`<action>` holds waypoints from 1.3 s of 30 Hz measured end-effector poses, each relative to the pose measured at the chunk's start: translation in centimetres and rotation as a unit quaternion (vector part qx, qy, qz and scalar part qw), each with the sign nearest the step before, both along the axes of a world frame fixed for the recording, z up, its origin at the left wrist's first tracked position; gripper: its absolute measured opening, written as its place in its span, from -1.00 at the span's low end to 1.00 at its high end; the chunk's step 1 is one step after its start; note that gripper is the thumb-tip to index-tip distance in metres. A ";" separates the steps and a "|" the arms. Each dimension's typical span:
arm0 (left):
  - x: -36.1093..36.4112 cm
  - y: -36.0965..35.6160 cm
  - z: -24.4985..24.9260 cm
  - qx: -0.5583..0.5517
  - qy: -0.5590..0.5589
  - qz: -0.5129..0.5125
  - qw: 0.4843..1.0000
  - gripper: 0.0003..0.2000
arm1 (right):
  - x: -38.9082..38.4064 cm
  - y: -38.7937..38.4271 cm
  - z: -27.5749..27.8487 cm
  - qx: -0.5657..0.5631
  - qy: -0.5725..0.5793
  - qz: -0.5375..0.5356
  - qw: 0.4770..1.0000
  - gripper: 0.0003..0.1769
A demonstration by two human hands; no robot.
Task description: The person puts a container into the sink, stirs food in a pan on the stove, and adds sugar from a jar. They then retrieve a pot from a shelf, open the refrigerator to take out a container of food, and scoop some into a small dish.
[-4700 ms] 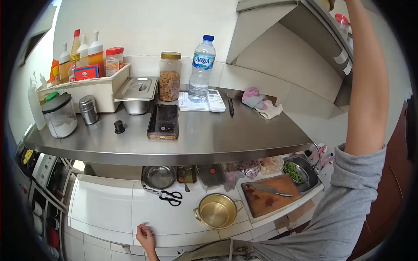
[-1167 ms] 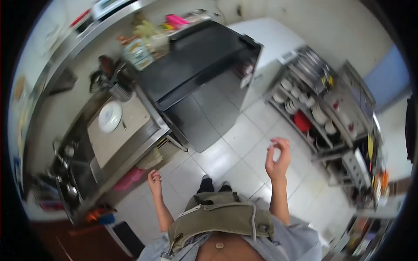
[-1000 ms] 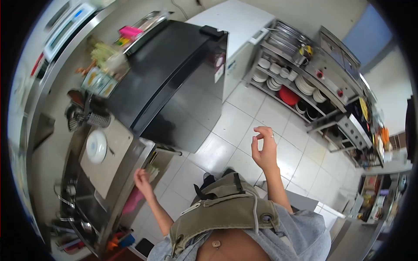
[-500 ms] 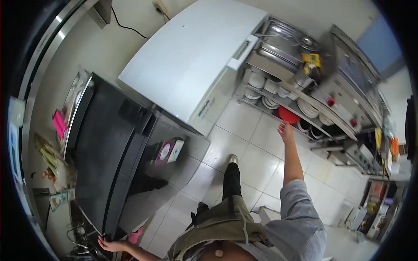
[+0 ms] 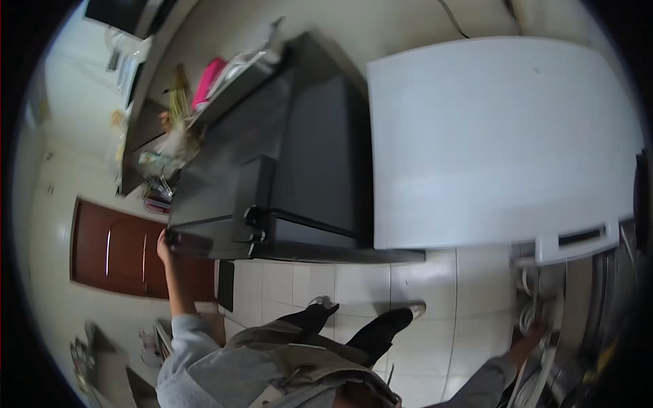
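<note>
A black refrigerator (image 5: 228, 153) fills the middle left, its top and front edge facing me. My left hand (image 5: 163, 246) is at the far left corner of the refrigerator door (image 5: 194, 243), with the fingers curled around its edge. How wide the door stands from the body is hard to make out. My right hand (image 5: 534, 334) hangs low at the right, by a rack with stacked white dishes (image 5: 525, 316); it is blurred and dark, so its fingers do not show clearly.
A white chest-like appliance (image 5: 503, 146) with a handle stands right of the refrigerator. A wall shelf (image 5: 235, 85) holds a pink item (image 5: 207, 83) and bagged produce (image 5: 178, 139). A brown door (image 5: 126, 251) is at the left. White tiles (image 5: 425, 279) cover the floor.
My view has swung left, bringing the brown door into sight and the refrigerator toward the centre. My left hand stays at the refrigerator's corner. My right hand now appears lower and farther right.
</note>
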State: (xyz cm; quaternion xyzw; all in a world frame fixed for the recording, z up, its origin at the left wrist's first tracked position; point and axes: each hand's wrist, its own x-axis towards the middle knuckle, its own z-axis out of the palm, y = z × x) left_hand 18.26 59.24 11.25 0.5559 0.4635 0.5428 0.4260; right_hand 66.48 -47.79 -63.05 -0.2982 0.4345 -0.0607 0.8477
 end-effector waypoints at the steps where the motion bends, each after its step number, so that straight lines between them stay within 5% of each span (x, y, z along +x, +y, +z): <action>1: -1.5 1.1 -0.4 0.016 -0.014 -0.036 0.999 -0.65 | 1.0 2.1 2.8 -0.073 0.032 -0.013 0.997 -0.74; 4: 0.1 -0.4 -1.2 0.052 -0.038 -0.017 0.998 -0.65 | 2.2 4.7 6.3 -0.215 0.028 -0.005 0.976 -0.75; 7: 1.4 -2.9 -0.7 0.075 -0.042 0.039 0.996 -0.65 | 2.3 5.4 9.3 -0.079 0.112 -0.027 0.990 -0.70; 11: 0.8 -1.7 -1.5 0.089 -0.028 0.015 0.996 -0.63 | 1.7 5.2 11.6 -0.136 0.077 0.061 0.986 -0.64; 14: 0.0 -0.6 -1.9 0.070 -0.011 0.015 0.997 -0.63 | -1.5 5.2 10.2 -0.247 -0.214 0.141 0.935 -0.67; 16: 2.7 -3.3 -1.1 0.010 -0.050 -0.006 0.999 -0.63 | -0.4 5.9 9.2 -0.178 0.105 0.017 0.978 -0.67; 19: 4.8 -5.3 -1.3 -0.028 -0.121 -0.029 0.992 -0.63 | -4.8 12.0 12.5 -0.251 0.144 0.035 0.956 -0.62; 20: 4.1 -4.4 -1.9 -0.033 -0.130 -0.027 0.991 -0.63 | -6.9 14.2 13.5 -0.287 0.167 0.043 0.942 -0.57; 21: 3.2 -3.3 -2.6 -0.021 -0.140 -0.037 0.989 -0.62 | -10.4 15.4 12.7 -0.619 0.112 0.236 0.740 -0.58; 22: 2.2 -2.1 -3.4 -0.008 -0.151 -0.047 0.987 -0.61 | -11.8 18.2 14.5 -0.223 0.067 0.066 0.970 -0.63; 26: 3.8 -3.2 -3.8 0.016 -0.143 -0.015 0.989 -0.62 | -18.8 32.3 31.2 -0.073 -0.018 0.154 0.985 -0.82; 28: 4.6 -4.4 -3.0 -0.015 -0.143 -0.035 0.989 -0.65 | -20.7 37.9 37.7 -0.094 -0.044 0.151 0.983 -0.83; 30: 5.2 -5.9 -1.7 -0.068 -0.153 -0.049 0.985 -0.66 | -22.0 39.6 40.5 -0.071 -0.207 0.230 0.948 -0.73; 32: 4.6 -5.8 -1.1 -0.140 -0.173 -0.086 0.971 -0.63 | -21.7 46.3 51.1 -0.131 -0.188 0.123 0.966 -0.63; 33: 4.4 -5.9 -0.7 -0.135 -0.169 -0.112 0.970 -0.63 | -21.3 46.7 52.8 -0.094 -0.229 0.153 0.957 -0.52; 39: 0.5 -6.5 0.0 -0.169 -0.171 -0.223 0.945 -0.64 | -24.3 64.2 77.9 -0.170 -0.365 0.323 0.856 -0.75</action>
